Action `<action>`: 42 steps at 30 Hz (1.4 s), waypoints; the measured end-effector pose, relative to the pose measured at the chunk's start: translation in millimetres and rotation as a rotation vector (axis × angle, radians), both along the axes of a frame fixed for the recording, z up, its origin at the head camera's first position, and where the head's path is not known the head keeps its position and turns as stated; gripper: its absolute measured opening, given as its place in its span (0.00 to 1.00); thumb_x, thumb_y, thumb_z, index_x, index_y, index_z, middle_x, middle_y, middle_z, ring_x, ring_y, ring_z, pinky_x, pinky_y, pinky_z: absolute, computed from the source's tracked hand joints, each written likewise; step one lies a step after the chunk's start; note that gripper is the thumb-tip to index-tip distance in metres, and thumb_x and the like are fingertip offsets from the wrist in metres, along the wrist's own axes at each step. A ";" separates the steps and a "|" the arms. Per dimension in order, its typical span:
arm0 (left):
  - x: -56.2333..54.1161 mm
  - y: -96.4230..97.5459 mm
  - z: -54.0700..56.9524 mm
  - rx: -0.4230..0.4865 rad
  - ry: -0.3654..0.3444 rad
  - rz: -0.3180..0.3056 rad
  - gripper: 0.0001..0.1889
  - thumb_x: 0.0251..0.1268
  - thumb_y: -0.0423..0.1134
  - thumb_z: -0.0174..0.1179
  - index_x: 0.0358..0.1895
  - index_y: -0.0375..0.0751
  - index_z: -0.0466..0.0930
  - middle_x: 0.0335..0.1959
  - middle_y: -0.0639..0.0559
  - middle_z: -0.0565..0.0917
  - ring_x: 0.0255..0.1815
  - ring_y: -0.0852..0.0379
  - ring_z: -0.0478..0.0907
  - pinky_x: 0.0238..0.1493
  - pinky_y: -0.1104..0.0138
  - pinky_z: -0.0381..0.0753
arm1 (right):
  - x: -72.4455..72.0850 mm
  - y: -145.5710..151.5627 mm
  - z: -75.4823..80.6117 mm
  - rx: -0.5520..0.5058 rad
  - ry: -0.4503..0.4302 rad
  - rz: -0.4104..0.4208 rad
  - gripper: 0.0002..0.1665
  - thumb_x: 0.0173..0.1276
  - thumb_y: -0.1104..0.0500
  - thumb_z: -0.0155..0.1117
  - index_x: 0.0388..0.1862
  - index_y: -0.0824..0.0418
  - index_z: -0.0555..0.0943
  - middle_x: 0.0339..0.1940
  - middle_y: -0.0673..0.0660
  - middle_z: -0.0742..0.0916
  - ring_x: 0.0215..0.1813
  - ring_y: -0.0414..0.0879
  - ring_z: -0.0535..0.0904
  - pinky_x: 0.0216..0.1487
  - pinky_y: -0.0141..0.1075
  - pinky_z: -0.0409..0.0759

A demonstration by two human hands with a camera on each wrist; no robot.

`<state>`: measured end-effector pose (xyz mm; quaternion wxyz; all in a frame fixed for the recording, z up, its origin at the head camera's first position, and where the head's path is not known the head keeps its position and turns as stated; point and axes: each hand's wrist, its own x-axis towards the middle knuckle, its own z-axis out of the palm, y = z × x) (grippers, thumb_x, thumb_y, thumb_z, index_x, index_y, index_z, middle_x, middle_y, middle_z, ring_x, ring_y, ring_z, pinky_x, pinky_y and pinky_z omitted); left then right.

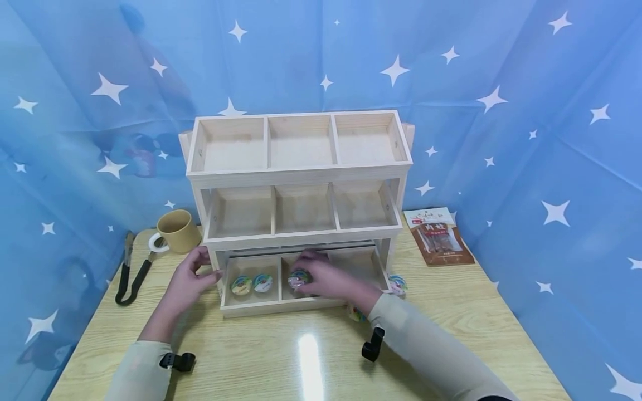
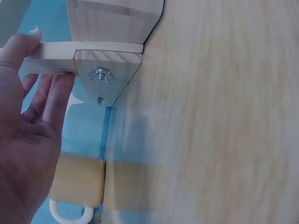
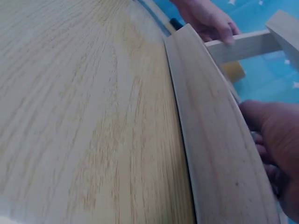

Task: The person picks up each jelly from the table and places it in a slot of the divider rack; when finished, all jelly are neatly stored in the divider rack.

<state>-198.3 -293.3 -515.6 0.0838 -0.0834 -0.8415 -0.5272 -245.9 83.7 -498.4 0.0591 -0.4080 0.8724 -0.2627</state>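
A three-tier wooden rack (image 1: pixel 301 177) stands at the back of the table, each tier split into three compartments. At its lower left, my left hand (image 1: pixel 188 281) grips the side post (image 2: pixel 53 63), thumb on one face and fingers on the other in the left wrist view. My right hand (image 1: pixel 326 277) reaches into the bottom tier's middle compartment and pinches a small lidded cup (image 1: pixel 298 279) with a colourful top. Two similar cups, one yellowish (image 1: pixel 241 285) and one whitish (image 1: pixel 263 283), sit in the bottom left compartment. The right wrist view hides the pinched cup behind the front board (image 3: pixel 210 121).
Left of the rack are a tan mug (image 1: pixel 179 233) with a white handle and black-handled tongs (image 1: pixel 134 287). A brown snack packet (image 1: pixel 439 238) lies on the right. More cups (image 1: pixel 398 284) are beside the rack's right end, partly hidden by my right arm.
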 end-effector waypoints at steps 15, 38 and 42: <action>-0.5 -8.4 -2.1 -0.006 -0.063 -0.053 0.31 0.75 0.33 0.74 0.77 0.36 0.75 0.64 0.33 0.84 0.60 0.63 0.80 0.57 0.71 0.82 | -2.5 -13.7 -6.8 0.094 0.086 0.000 0.30 0.75 0.48 0.79 0.69 0.60 0.85 0.65 0.57 0.83 0.60 0.48 0.81 0.62 0.39 0.84; -3.8 -9.2 -5.9 0.003 -0.055 -0.072 0.32 0.75 0.34 0.74 0.77 0.37 0.74 0.63 0.36 0.85 0.61 0.59 0.81 0.58 0.72 0.83 | -0.7 -8.3 -3.6 0.034 0.002 -0.031 0.31 0.70 0.49 0.83 0.68 0.58 0.85 0.68 0.58 0.84 0.66 0.53 0.82 0.69 0.46 0.83; -3.2 -9.4 -5.6 0.010 -0.062 -0.070 0.32 0.75 0.35 0.75 0.78 0.38 0.74 0.64 0.36 0.85 0.60 0.61 0.81 0.57 0.71 0.83 | 2.6 0.7 -0.1 -0.034 -0.005 -0.040 0.33 0.69 0.49 0.84 0.69 0.59 0.85 0.69 0.57 0.84 0.69 0.54 0.80 0.70 0.48 0.83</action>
